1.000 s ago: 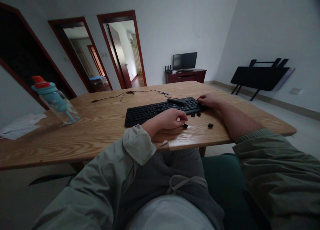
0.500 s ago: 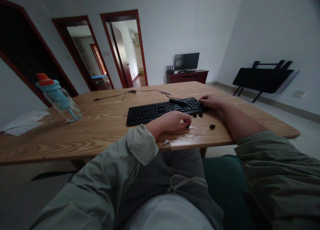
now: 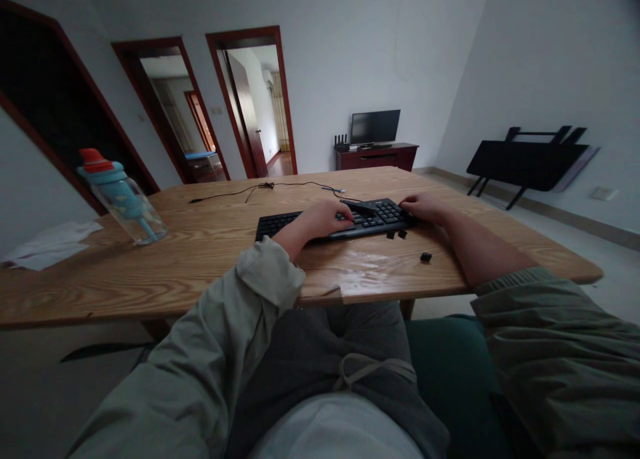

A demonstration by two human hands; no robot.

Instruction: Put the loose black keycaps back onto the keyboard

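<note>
A black keyboard (image 3: 370,229) lies on the wooden table in front of me. My left hand (image 3: 325,219) is over its middle, thumb and fingers pinched together close to the keys. The black keycap it held half a second ago is now hidden by the fingers. At the keyboard's right end, my right hand (image 3: 424,207) grips the edge with curled fingers. A dark oblong piece (image 3: 361,208) rests across the upper keys. Two loose keycaps (image 3: 397,234) lie just below the keyboard, and another small black keycap (image 3: 425,256) sits nearer to me.
The wooden table (image 3: 200,266) has a peeling strip at its front edge. A cable (image 3: 295,183) runs along behind the keyboard. To the left stand a bottle (image 3: 127,202) with a red cap and some white tissue (image 3: 50,242). A folded black table (image 3: 530,162) leans at the right wall.
My left hand has moved up and left from the tabletop to over the keyboard, taking the pinched keycap along. My right hand has stayed at the keyboard's right end.
</note>
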